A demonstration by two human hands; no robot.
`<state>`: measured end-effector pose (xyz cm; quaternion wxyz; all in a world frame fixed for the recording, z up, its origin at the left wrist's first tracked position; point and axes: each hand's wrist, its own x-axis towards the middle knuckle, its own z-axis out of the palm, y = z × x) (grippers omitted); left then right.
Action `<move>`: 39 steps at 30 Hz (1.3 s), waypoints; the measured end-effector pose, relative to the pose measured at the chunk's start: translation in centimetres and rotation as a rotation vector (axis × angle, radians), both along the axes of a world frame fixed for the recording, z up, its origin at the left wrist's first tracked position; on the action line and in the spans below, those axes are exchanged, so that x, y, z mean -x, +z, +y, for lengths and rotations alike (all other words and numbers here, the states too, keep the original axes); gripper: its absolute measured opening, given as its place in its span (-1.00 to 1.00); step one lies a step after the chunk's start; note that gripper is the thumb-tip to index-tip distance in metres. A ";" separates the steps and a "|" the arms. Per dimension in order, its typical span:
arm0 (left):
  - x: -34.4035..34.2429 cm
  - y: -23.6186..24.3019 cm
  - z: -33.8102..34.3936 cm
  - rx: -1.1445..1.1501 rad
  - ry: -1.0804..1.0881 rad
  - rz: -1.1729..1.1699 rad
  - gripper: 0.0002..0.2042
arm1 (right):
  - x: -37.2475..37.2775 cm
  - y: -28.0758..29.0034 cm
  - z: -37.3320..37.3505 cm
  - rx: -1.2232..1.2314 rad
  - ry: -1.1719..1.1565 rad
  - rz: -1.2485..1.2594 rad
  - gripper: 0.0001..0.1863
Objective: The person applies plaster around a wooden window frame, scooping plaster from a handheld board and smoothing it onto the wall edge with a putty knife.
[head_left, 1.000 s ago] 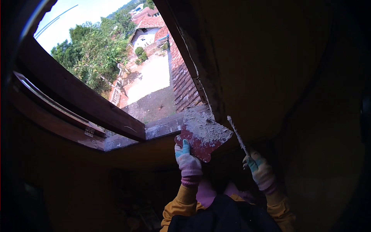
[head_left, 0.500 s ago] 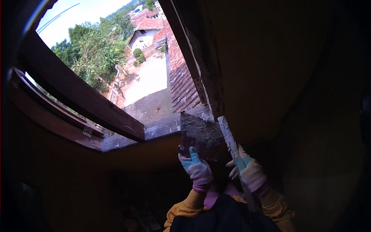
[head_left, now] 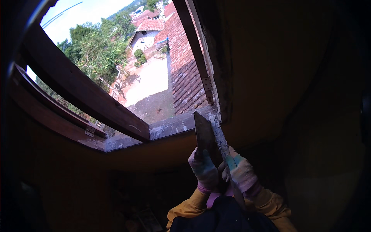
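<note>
My left hand (head_left: 205, 172), in a white glove with blue and pink patches, grips a flat mortar board (head_left: 204, 133) by its lower edge. The board is tilted up, so its face shows narrow and shaded. My right hand (head_left: 243, 174), gloved alike, is closed around a long narrow strip (head_left: 219, 137) whose upper part is coated with wet grey mortar. The strip's lower end runs down past the hand toward my body. Board and strip stand side by side, close together; whether they touch I cannot tell. Both are just below the corner of the window frame.
A dark wooden window frame (head_left: 197, 50) with a hinge on its side rises ahead. Its sill (head_left: 172, 129) is smeared grey. A thick wooden post (head_left: 85, 89) slants at the left. Outside lie a tiled roof (head_left: 189, 83), a yard and trees. The wall at right is very dark.
The mortar board has turned from facing me to nearly edge-on, moving right. The strip has shifted slightly left and lower toward it, and the hands are closer together. My view has shifted slightly.
</note>
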<state>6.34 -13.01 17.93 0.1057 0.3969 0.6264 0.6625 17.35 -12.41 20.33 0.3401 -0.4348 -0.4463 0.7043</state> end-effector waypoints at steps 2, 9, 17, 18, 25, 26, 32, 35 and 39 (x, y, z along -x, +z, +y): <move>0.4 1.0 -0.2 -0.038 -0.109 0.365 -0.62 | 0.2 0.5 0.0 0.001 -0.003 0.014 -0.61; 3.0 -0.3 0.0 -0.042 -0.403 0.592 -0.26 | 1.6 0.0 -0.4 -0.055 -0.037 -0.035 -0.64; 3.8 0.2 -0.1 -0.088 -0.493 0.598 -0.40 | 1.8 1.2 -0.7 0.108 -0.004 0.218 -0.60; 3.6 0.5 -0.1 -0.156 -0.463 0.662 -0.43 | 1.8 1.1 -0.8 0.107 -0.006 0.219 -0.60; 5.2 -3.2 -0.2 -0.137 -0.461 0.493 -0.61 | 1.6 0.2 -1.4 0.161 -0.061 0.330 -0.64; 4.9 -3.4 -0.1 -0.049 -0.422 0.303 -0.66 | 1.5 0.0 -1.4 0.174 -0.099 0.334 -0.66; 5.5 -3.5 1.8 0.100 0.018 -0.007 -0.80 | 1.3 -0.7 -1.5 0.193 -0.227 0.378 -0.66; 8.0 -4.8 3.7 0.187 -0.003 0.043 -0.78 | 1.5 -0.7 -1.8 0.166 -0.359 0.336 -0.64; 11.7 -4.6 6.8 0.074 -0.201 -0.127 -0.74 | 2.7 -1.8 -2.0 0.072 -0.487 0.377 -0.66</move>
